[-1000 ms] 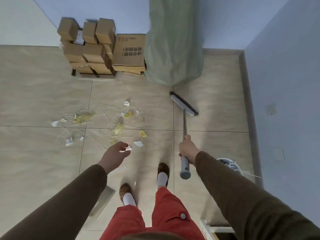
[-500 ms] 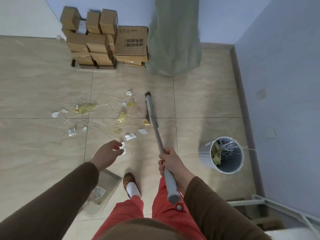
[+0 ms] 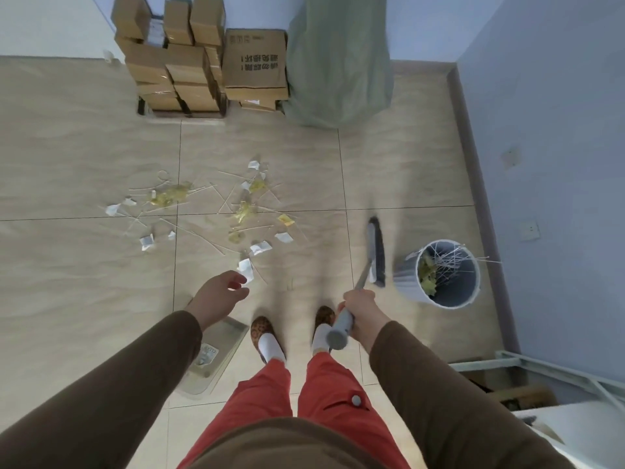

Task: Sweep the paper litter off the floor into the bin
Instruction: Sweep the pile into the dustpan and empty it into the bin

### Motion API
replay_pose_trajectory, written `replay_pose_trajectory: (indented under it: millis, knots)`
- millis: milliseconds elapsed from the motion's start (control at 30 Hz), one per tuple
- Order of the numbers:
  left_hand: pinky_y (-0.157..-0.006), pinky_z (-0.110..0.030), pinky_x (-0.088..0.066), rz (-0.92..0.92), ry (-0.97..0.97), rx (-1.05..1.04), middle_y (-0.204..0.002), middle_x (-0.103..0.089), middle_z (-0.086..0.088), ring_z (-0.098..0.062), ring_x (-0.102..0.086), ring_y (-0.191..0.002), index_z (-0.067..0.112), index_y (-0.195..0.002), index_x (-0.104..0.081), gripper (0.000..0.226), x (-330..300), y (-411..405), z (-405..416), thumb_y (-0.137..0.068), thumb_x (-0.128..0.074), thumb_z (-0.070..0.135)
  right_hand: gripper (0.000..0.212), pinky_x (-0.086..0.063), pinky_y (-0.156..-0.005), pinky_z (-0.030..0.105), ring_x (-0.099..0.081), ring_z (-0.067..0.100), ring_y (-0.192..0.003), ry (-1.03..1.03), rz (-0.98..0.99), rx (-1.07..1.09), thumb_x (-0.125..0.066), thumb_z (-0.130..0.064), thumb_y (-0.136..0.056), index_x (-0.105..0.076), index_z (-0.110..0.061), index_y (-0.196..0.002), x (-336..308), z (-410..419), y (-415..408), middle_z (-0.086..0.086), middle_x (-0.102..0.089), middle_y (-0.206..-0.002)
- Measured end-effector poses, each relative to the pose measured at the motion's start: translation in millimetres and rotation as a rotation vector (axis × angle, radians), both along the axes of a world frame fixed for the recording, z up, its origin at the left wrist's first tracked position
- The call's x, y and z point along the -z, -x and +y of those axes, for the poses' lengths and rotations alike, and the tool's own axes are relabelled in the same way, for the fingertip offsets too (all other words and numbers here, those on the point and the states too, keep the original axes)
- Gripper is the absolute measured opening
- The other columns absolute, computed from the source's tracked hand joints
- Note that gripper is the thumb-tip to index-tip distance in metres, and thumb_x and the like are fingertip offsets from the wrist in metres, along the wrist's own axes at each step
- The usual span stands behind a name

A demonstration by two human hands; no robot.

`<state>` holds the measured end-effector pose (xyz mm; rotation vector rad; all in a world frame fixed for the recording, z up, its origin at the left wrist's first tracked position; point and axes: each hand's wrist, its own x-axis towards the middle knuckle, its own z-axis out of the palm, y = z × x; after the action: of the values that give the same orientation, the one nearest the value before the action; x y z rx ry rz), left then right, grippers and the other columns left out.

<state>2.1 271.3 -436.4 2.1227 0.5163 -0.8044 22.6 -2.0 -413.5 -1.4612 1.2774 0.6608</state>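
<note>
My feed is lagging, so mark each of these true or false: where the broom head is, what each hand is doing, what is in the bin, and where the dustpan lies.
1. The right hand grips the broom handle. True.
2. The broom head rests in the paper litter. False: it sits right of the litter, near the bin.
3. The bin is empty. False: it holds yellow scraps and white strips.
4. The left hand holds nothing. True.
5. The dustpan lies by the left foot. True.
</note>
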Motion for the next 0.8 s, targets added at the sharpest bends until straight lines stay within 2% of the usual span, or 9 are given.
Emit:
replay_pose_trajectory:
  millis: [133,267,333,400,433,500,567,667,800]
  knots:
    - [-0.082,-0.027,-0.04,0.009,-0.032,-0.023,-0.109,-0.068,-0.003,-0.021,-0.064,-0.098,0.015,-0.114,-0.068,0.025,-1.8,10.0,14.4,-0.09,-0.069,0.02,0.046,-0.043,-0.041,0.021,-0.048,0.016,-0.057,-0.107,0.025,-0.096,-0.027,-0.003,-0.095,-0.026,-0.012,-0.14,-5.1,78.5,24.2,0.011,-0.049,-0.101]
    - [-0.083,-0.029,-0.044,0.022,-0.036,-0.044,-0.11,-0.07,-0.006,-0.022,-0.065,-0.102,0.015,-0.113,-0.068,0.025,-5.7,15.1,28.3,-0.089,-0.07,0.02,0.031,-0.042,-0.04,0.019,-0.045,0.014,-0.057,-0.276,0.015,-0.141,-0.024,-0.002,-0.094,-0.028,-0.015,-0.122,-21.5,125.5,24.6,0.013,-0.046,-0.106]
    - [-0.084,-0.03,-0.045,0.019,-0.031,-0.056,-0.11,-0.069,-0.006,-0.023,-0.065,-0.102,0.014,-0.113,-0.068,0.028,-10.3,16.3,32.9,-0.087,-0.07,0.025,0.032,-0.041,-0.037,0.017,-0.043,0.013,-0.05,-0.334,0.027,-0.15,-0.028,-0.002,-0.093,-0.032,-0.01,-0.125,-23.0,135.7,13.1,0.011,-0.046,-0.096]
    - [-0.081,-0.029,-0.045,0.018,-0.014,-0.07,-0.109,-0.069,-0.004,-0.022,-0.065,-0.1,0.016,-0.113,-0.068,0.042,-15.2,17.8,36.2,-0.078,-0.066,0.038,0.036,-0.041,-0.038,0.018,-0.044,0.011,-0.045,-0.383,0.048,-0.159,-0.035,-0.004,-0.094,-0.04,-0.007,-0.129,-26.2,135.9,2.8,0.009,-0.046,-0.08]
    - [-0.08,-0.029,-0.045,0.016,-0.003,-0.077,-0.108,-0.068,-0.003,-0.022,-0.065,-0.1,0.017,-0.113,-0.068,0.047,-16.8,18.9,37.8,-0.073,-0.062,0.041,0.032,-0.041,-0.038,0.018,-0.044,0.011,-0.043,-0.416,0.049,-0.153,-0.037,-0.005,-0.094,-0.044,-0.006,-0.125,-29.4,130.4,-0.4,0.009,-0.046,-0.073]
    - [-0.079,-0.028,-0.044,0.005,0.006,-0.094,-0.11,-0.069,-0.003,-0.021,-0.064,-0.101,0.017,-0.114,-0.067,0.041,-17.2,21.1,40.6,-0.078,-0.065,0.037,0.016,-0.039,-0.036,0.018,-0.042,0.011,-0.038,-0.475,0.034,-0.133,-0.038,-0.004,-0.094,-0.049,-0.007,-0.106,-41.8,112.9,-1.0,0.007,-0.043,-0.063]
    - [-0.081,-0.028,-0.042,-0.01,-0.007,-0.099,-0.111,-0.068,-0.004,-0.02,-0.063,-0.101,0.015,-0.116,-0.067,0.029,-13.9,24.3,42.5,-0.088,-0.068,0.025,0.015,-0.038,-0.036,0.018,-0.042,0.011,-0.036,-0.483,0.031,-0.1,-0.039,-0.004,-0.095,-0.047,-0.014,-0.1,-54.6,93.0,11.2,0.005,-0.043,-0.059]
    - [-0.079,-0.027,-0.042,-0.021,-0.014,-0.107,-0.112,-0.067,-0.004,-0.02,-0.063,-0.101,0.014,-0.12,-0.066,0.029,-10.2,29.6,44.4,-0.091,-0.066,0.021,0.034,-0.038,-0.036,0.019,-0.042,0.011,-0.04,-0.408,-0.007,0.006,-0.042,-0.005,-0.096,-0.043,-0.027,-0.121,-70.5,79.7,38.7,0.006,-0.046,-0.06]
    - [-0.07,-0.026,-0.046,-0.003,-0.015,-0.124,-0.114,-0.066,-0.005,-0.025,-0.065,-0.1,0.014,-0.12,-0.065,0.03,-8.0,39.9,51.1,-0.091,-0.066,0.022,0.032,-0.037,-0.037,0.018,-0.043,0.012,-0.035,-0.28,0.012,0.12,-0.04,-0.001,-0.094,-0.043,-0.022,-0.118,-63.4,103.5,59.9,0.005,-0.044,-0.061]
